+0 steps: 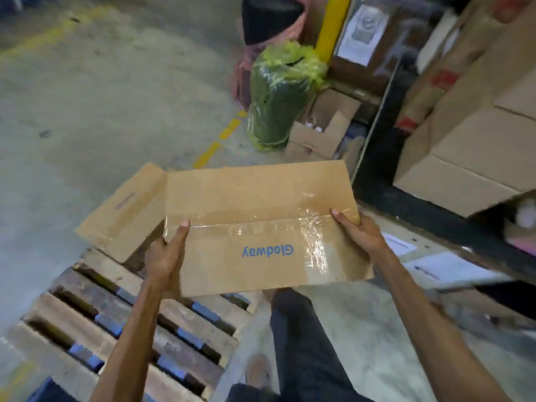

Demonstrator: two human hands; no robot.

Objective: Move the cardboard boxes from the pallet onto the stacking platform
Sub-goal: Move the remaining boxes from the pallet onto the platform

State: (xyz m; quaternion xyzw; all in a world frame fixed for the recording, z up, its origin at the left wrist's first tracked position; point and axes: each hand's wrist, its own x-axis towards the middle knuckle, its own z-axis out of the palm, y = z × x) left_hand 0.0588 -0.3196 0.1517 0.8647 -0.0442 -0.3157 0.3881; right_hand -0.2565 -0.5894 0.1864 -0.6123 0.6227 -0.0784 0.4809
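Both left hand (166,256) and right hand (359,232) grip the cardboard box (255,198) above a pallet (185,343) on seemingly concrete floor (101,111)

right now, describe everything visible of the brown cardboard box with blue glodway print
The brown cardboard box is long and shallow, held over the far end of the wooden pallet. Blue Glodway lettering reads upside down. Clear tape covers the top seam, wrinkled at the right. The left end flap is open, with a handle slot. The left hand and right hand grip its ends.
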